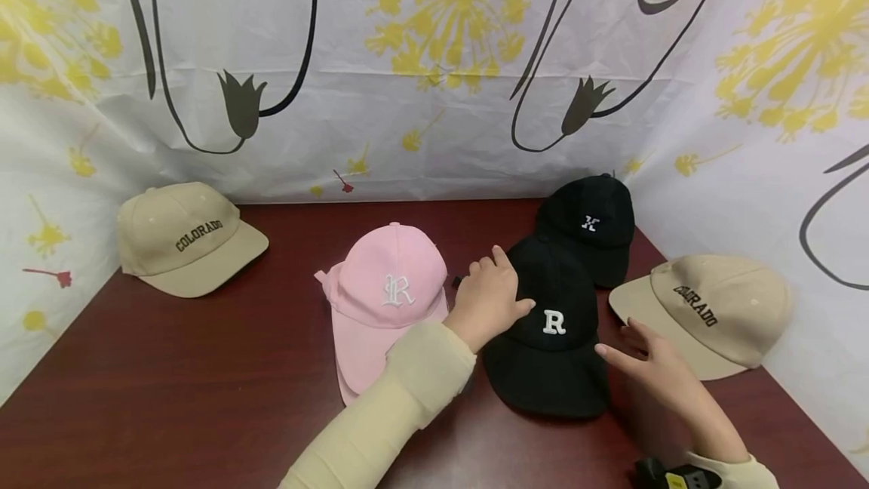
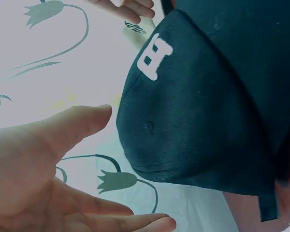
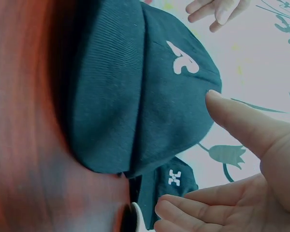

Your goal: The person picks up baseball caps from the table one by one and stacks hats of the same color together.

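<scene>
A black cap (image 1: 551, 278) with a white R on its front lies on the table, brim toward me. To its left, my left hand (image 1: 490, 296) hovers beside the crown with thumb and fingers spread; a gap separates them in the left wrist view, where the same black cap (image 2: 183, 116) fills the right side. On the other side, my right hand (image 1: 655, 368) is held with its thumb near the brim and its fingers in front of a beige COLORADO cap (image 1: 733, 315). In the right wrist view the thumb overlaps the edge of the black cap (image 3: 174, 101); contact is unclear.
A second black cap (image 1: 591, 210) with a white mark stands behind, partly hidden. The pink cap (image 1: 394, 278) sits left of my left hand, its brim partly behind my sleeve. Another beige COLORADO cap (image 1: 183, 236) is at the far left. Patterned cloth (image 1: 421, 134) walls the dark red table (image 1: 204, 368).
</scene>
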Available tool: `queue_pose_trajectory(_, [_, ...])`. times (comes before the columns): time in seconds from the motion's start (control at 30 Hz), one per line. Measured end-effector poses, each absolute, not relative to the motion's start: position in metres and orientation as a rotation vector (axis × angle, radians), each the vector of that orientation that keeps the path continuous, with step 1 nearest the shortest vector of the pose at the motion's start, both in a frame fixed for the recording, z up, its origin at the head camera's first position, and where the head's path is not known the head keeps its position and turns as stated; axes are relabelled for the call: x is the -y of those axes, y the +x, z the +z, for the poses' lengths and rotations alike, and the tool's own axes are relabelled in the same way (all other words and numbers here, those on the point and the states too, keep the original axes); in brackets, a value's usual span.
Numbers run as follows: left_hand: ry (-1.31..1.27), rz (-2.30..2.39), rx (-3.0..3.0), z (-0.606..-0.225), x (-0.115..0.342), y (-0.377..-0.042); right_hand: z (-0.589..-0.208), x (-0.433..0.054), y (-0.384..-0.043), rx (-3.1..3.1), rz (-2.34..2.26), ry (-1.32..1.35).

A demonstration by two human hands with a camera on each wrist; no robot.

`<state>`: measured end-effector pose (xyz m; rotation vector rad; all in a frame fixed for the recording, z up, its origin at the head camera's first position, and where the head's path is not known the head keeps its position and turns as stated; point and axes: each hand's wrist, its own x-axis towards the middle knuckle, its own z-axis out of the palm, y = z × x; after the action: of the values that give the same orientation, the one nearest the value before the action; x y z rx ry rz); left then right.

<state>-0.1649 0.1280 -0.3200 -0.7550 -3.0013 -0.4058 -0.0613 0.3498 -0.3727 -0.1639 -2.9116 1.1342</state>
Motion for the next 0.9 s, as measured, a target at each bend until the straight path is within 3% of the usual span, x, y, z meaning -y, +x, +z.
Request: queue_pose_trajectory(0.9, [-0.777, -0.308, 2.941, -0.292, -0.161, -0.18, -0.353, -0.363, -0.081, 2.854, 1.022, -0.144])
